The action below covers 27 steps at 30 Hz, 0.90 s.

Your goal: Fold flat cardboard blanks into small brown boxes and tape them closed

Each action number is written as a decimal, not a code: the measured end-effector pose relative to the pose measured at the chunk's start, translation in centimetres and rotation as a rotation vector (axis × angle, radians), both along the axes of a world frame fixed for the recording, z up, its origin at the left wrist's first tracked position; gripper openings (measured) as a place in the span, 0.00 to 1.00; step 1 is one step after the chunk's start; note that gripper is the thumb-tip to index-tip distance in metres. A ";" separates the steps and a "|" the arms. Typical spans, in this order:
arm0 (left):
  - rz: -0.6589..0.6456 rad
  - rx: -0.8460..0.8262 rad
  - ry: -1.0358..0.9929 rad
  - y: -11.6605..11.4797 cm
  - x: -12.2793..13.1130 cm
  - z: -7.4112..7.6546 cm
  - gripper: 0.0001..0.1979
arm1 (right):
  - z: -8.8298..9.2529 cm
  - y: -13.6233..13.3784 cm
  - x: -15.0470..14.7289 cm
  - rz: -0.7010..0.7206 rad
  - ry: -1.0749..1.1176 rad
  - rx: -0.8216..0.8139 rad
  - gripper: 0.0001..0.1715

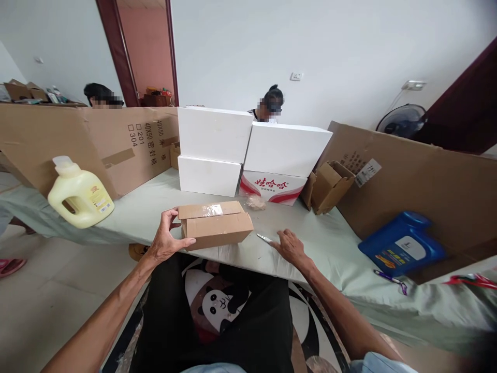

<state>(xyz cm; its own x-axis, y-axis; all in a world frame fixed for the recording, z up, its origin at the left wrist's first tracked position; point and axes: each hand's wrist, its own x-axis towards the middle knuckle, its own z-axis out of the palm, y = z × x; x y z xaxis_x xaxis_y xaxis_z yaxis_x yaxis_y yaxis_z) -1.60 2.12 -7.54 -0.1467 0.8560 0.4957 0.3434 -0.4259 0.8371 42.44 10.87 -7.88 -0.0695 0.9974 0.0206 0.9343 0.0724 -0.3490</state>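
Observation:
A small brown cardboard box (219,228) lies on the cloth-covered table near its front edge. Clear tape crosses the flaps on its top. My left hand (169,235) grips the box's left end, thumb on the near side and fingers at the back corner. To the right of the box, my right hand (289,246) is closed around a small knife (264,238). The knife's silver blade points left toward the box without touching it; its handle is mostly hidden in my fingers. Behind the box lies a crumpled clump of clear tape (255,202).
White boxes (215,134) stand stacked at the back. Large cardboard panels (128,155) flank the table. A yellow jug (79,194) stands left; a blue bottle (404,243) and a purple pen (390,277) lie right. Two people sit beyond. An open brown carton (332,186) leans at right.

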 end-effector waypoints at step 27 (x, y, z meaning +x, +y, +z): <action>-0.007 0.037 0.011 -1.1 0.7 -0.5 0.35 | 10.9 -5.9 -13.4 0.742 0.015 0.384 0.26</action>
